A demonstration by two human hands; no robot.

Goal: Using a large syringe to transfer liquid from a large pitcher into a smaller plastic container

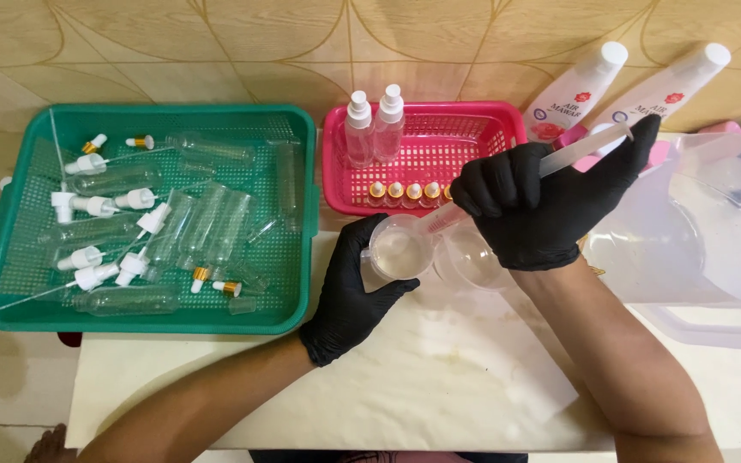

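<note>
Both my hands wear black gloves. My left hand (355,287) grips a small clear plastic cup (400,249) with pale liquid in it, held just in front of the pink basket (465,116). My right hand (542,201) holds a large clear syringe (559,161) slanted down to the left, its pinkish tip at the cup's rim, thumb side up near the plunger. A second clear cup (472,255) stands just right of the first, under my right hand.
A green tray (152,319) at left holds several empty clear bottles and white spray tops. The pink basket holds two filled spray bottles (373,124) and small gold-capped vials (405,190). Two white bottles (585,86) lean at the back right. A big clear jug (713,240) sits right.
</note>
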